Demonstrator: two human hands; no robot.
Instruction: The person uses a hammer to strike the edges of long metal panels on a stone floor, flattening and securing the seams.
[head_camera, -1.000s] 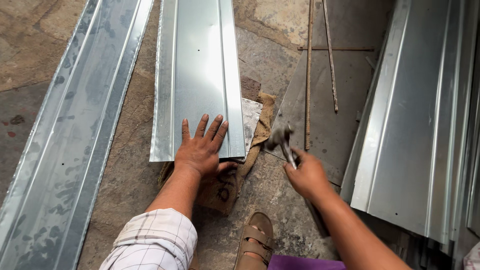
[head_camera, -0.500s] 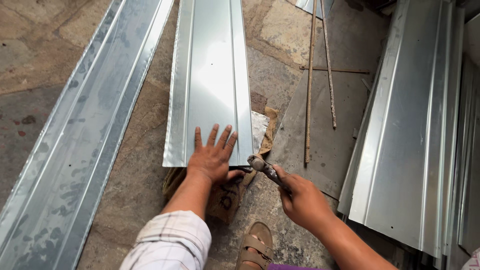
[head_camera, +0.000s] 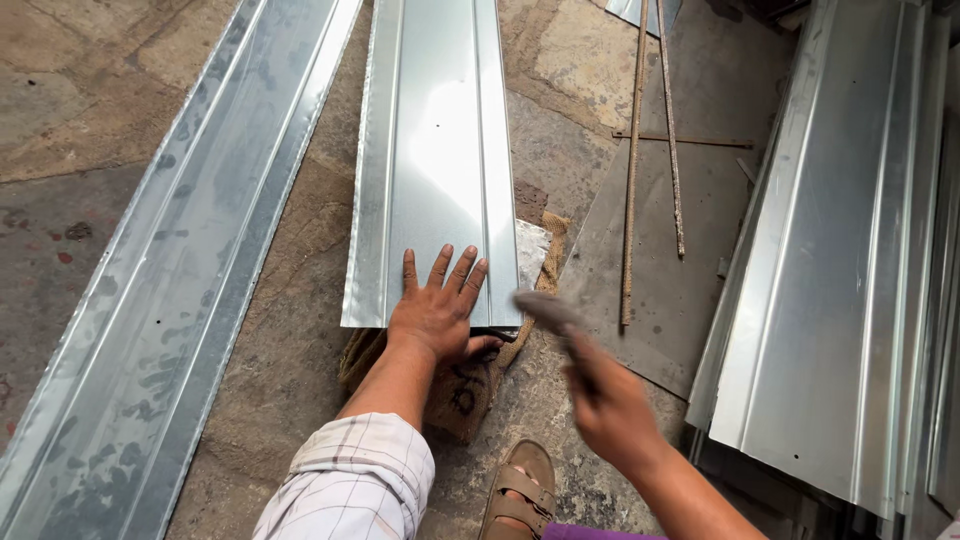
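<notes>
Head view. The right hand is motion-blurred; it is closed around the handle of a hammer, and the exact finger positions cannot be resolved. The hammer head is blurred too, and it sits at the near right corner of the sheet. Whether it touches the sheet cannot be determined.

The left hand lies flat and open, fingers spread, pressing on the near edge of the sheet; it grips nothing. The sheet is a folded metal strip lying on the floor, and its far end is cut off by the top of the frame.

A sack lies under the near edge of the sheet, largely hidden by it. A second strip lies to the left, well apart. Two rods lie to the right on a flat plate. A stack of profiles fills the right side, partly cropped. A sandal shows at the bottom edge.
</notes>
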